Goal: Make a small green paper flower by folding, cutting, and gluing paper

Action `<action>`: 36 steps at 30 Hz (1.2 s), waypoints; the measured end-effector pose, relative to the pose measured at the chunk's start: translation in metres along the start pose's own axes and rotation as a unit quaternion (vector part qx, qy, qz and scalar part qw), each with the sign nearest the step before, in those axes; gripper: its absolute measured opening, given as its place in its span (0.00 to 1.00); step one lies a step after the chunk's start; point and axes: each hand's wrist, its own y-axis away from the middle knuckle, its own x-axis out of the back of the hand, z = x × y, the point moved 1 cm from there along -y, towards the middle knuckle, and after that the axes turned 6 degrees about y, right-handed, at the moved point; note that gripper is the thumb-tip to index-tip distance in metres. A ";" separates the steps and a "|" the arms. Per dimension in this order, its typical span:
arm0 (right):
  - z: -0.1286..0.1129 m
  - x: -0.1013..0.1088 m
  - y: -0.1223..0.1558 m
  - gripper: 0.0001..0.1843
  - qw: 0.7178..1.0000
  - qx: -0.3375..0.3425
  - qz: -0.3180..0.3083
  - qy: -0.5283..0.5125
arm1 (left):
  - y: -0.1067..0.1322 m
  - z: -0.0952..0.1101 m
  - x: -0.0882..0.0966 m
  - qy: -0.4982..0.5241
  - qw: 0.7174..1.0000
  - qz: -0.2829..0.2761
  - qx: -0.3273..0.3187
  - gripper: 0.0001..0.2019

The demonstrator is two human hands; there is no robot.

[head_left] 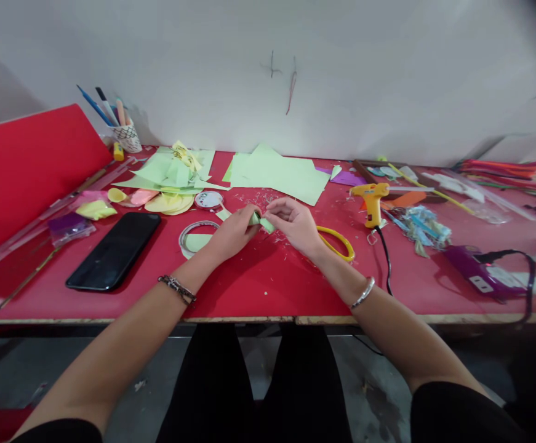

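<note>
My left hand (pixel 234 232) and my right hand (pixel 295 224) meet over the middle of the red table (pixel 258 289). Both pinch one small piece of light green paper (pixel 261 221) between their fingertips, just above the tabletop. A yellow ring (pixel 339 243) lies right beside my right wrist. A clear tape roll (pixel 196 237) with a green scrap inside sits next to my left hand. Each wrist wears a bracelet.
A black phone (pixel 114 250) lies at the left. Green paper sheets (pixel 277 172) and cut paper shapes (pixel 170 178) fill the back. A yellow glue gun (pixel 372 200) stands at the right, its cord running forward. A pen cup (pixel 127 136) and a purple power strip (pixel 475 271) are also here.
</note>
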 end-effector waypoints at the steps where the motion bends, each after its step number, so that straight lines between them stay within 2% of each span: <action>1: 0.000 -0.001 0.000 0.09 1.000 0.006 -0.004 0.007 | 0.000 0.000 0.000 0.000 1.000 -0.007 -0.001 0.08; 6: 0.001 -0.004 0.001 0.06 0.999 0.026 -0.003 0.033 | 0.001 0.004 -0.001 -0.001 1.000 -0.027 -0.008 0.10; 9: 0.003 -0.002 -0.001 0.04 0.999 0.022 0.030 0.036 | 0.002 0.009 0.001 0.000 1.000 -0.021 -0.004 0.14; 13: 0.006 -0.002 -0.002 0.04 0.997 0.031 0.050 0.041 | 0.003 0.012 0.005 0.034 0.999 0.005 0.034 0.19; 18: 0.011 -0.007 0.000 0.03 0.994 0.049 0.059 0.077 | -0.001 0.009 0.003 0.089 0.994 0.027 0.059 0.16; 21: 0.011 -0.008 0.000 0.02 0.989 0.069 0.065 0.117 | -0.004 0.007 0.002 0.161 0.983 0.021 0.084 0.13; 24: 0.006 -0.007 0.001 0.02 0.989 0.073 0.041 0.118 | -0.004 0.005 0.003 0.269 0.955 -0.004 0.124 0.11; 29: -0.004 -0.003 0.003 0.06 0.994 0.084 -0.022 0.069 | -0.003 0.000 0.003 0.427 0.880 -0.003 0.207 0.11; 33: -0.008 0.004 0.001 0.08 0.990 0.085 -0.077 0.081 | -0.002 -0.003 0.003 0.502 0.821 -0.014 0.273 0.08; 36: -0.009 0.009 0.001 0.11 0.985 0.090 -0.112 0.095 | -0.001 -0.002 0.005 0.527 0.798 -0.029 0.290 0.09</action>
